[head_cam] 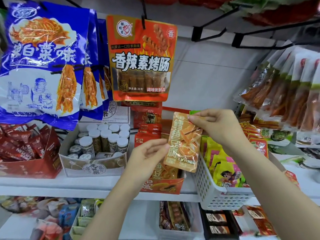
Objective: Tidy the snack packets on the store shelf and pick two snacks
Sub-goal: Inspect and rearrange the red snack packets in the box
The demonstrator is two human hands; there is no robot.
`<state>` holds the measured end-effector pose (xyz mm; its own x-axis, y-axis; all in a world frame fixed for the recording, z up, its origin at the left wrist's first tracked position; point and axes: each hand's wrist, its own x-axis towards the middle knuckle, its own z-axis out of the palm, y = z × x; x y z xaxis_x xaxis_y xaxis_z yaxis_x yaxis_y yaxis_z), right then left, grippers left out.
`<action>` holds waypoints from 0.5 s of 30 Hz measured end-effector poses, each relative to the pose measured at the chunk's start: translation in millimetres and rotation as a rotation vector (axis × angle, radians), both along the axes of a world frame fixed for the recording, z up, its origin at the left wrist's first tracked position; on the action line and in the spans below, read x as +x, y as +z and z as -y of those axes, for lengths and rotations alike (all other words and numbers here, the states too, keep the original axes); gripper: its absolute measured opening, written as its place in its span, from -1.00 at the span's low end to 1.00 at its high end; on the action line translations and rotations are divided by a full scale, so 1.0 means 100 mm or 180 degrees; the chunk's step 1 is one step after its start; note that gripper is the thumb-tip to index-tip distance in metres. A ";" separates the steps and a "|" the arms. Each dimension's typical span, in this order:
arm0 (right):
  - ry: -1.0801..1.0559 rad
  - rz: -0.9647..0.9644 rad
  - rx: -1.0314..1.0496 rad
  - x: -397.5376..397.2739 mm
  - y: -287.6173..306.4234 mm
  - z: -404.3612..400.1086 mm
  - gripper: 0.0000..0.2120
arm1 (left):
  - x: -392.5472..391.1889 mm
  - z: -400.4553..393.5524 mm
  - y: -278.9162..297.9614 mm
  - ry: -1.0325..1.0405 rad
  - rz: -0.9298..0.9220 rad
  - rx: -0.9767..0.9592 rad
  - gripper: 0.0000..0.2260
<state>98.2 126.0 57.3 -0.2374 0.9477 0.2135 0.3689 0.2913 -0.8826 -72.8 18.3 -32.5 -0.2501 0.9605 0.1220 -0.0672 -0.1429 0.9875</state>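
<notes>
Head view: orange packet [182, 142] spans both hands' grip.

Left hand [149, 154] and right hand [213, 125] raised, fingers pinching.

The orange packet [182, 142] is glossy plastic film, creased and catching light. The blue bags [41, 66] and red bag [141, 58] hanging above are shiny printed foil, faintly wrinkled. The basket [210, 189] is white perforated plastic, smooth and matt. The jars [103, 141] look clear with white plastic lids, in a printed cardboard box [93, 166]. The shelf [52, 185] is smooth white; the hooks [216, 21] are black metal.
</notes>
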 end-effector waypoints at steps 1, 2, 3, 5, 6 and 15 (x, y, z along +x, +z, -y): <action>0.0008 -0.0026 -0.0055 -0.01 0.00 0.01 -0.80 | 0.01 0.00 -0.01 0.0010 -0.0048 0.0041 -0.76; 0.0006 -0.0050 -0.0102 -0.01 0.00 0.01 -0.82 | 0.01 0.01 0.00 0.0036 -0.0061 0.0075 -0.80; 0.0010 -0.0076 -0.0144 -0.01 0.01 0.02 -0.85 | 0.01 0.01 0.00 0.0050 -0.0040 0.0096 -0.82; 0.0054 -0.0170 -0.0228 -0.01 0.01 0.04 -0.91 | 0.00 0.01 -0.02 0.0096 -0.0019 0.0079 -0.83; 0.0099 -0.0247 -0.0284 -0.01 0.01 0.05 -0.94 | -0.01 0.01 -0.02 0.0099 0.0046 0.0044 -0.85; 0.1450 -0.1733 -0.1332 -0.23 -0.06 0.18 -0.81 | 0.04 0.09 0.14 -0.1744 0.2489 -0.0305 -0.58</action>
<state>75.5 108.3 50.9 -0.5830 0.8102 0.0603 -0.2169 -0.0837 -0.9726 -68.4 9.0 -18.2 0.2592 0.9655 0.0259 -0.7456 0.1830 0.6408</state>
